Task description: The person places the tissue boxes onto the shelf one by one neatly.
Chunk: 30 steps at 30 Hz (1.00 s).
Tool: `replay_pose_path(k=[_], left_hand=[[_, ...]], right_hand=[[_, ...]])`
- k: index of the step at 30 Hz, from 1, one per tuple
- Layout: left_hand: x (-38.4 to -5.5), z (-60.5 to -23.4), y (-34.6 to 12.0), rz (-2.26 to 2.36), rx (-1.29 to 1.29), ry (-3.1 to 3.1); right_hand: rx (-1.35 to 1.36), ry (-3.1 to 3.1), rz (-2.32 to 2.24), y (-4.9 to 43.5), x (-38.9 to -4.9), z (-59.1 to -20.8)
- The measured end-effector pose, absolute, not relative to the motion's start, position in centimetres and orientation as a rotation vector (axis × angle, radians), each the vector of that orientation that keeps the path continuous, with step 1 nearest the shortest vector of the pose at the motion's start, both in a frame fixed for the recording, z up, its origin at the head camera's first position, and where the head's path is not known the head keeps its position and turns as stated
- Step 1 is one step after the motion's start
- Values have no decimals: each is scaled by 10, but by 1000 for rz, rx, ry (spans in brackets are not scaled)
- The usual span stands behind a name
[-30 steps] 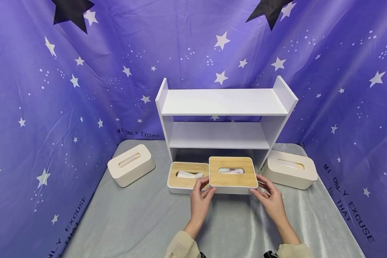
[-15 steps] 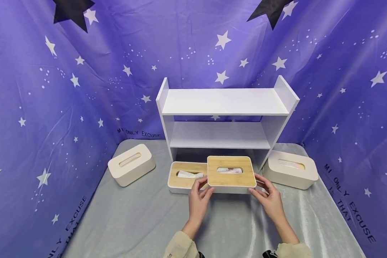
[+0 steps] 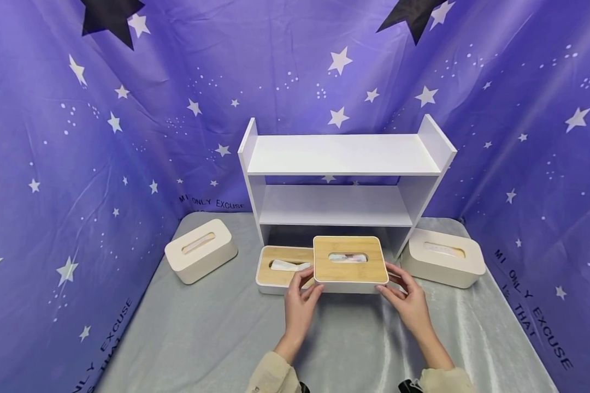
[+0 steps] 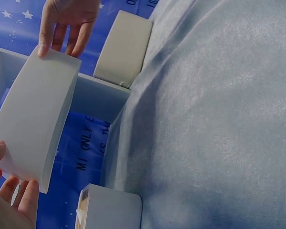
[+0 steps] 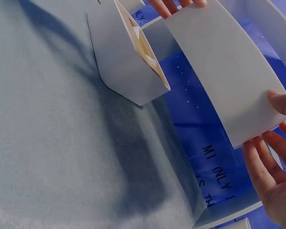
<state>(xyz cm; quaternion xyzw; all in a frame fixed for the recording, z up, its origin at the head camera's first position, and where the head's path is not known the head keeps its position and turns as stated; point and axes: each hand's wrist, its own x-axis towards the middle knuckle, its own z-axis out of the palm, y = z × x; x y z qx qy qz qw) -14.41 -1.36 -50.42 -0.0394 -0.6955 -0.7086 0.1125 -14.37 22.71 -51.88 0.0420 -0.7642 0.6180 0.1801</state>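
My left hand [image 3: 299,308] and right hand [image 3: 409,305] hold a white tissue box with a bamboo lid [image 3: 349,273] between them, one at each end. Thumbs lie on its front and fingers curl around the ends and underside. In the left wrist view the white front of this tissue box [image 4: 43,100] hangs above the cloth, apart from it. Tissue shows in its lid slot. A second bamboo-lidded tissue box [image 3: 285,254] sits on the table at the left, partly covered by the held one and my left hand; white tissue pokes from its slot.
A white shelf unit [image 3: 341,155] stands behind the hands, with the held box in front of its lowest opening. Cream tissue boxes sit on the grey cloth [image 3: 201,338] to the left [image 3: 204,262] and right [image 3: 437,267]. Starry blue-purple curtains [image 3: 295,65] enclose the table.
Both hands have moved slightly left and a little up or away with the held tissue box, which overlaps the second bamboo-lidded box more. The other boxes stay put.
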Motion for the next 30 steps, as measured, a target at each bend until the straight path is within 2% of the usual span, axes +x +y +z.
replay_pose_path(k=[9,16,30], left_hand=[[-144,-500,-17,-2070,-113,-2038],[-156,-531,-18,-2020,-131,-2043],[-156,-529,-23,-1997,-154,-2045]], right_hand=[[115,-2160,1751,224,-145,-516],[114,-2163,1754,223,-146,-517],[131,-2158,1763,220,-148,-514]])
